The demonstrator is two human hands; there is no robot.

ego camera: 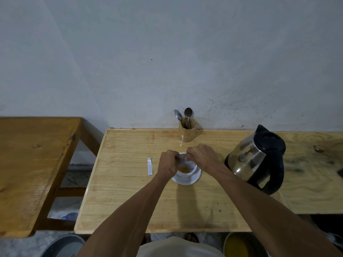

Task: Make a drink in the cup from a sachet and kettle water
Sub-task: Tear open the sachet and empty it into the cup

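Note:
A white cup (189, 168) stands on a white saucer (185, 179) in the middle of the light wooden table (130, 201). Orange powder (183, 169) lies in the bottom of the cup. Both hands hold a small silvery sachet (182, 157) right over the cup's far rim: my left hand (168, 165) pinches its left end, my right hand (201, 155) its right end. Most of the sachet is hidden by my fingers. A steel kettle (258, 160) with a black lid and handle stands to the right of the cup.
A torn-off silvery strip (150, 166) lies on the table left of the cup. A wooden holder (187, 131) with two spoons stands at the back by the wall. A darker wooden table (33, 164) is at the left. Basins (61, 245) sit on the floor below.

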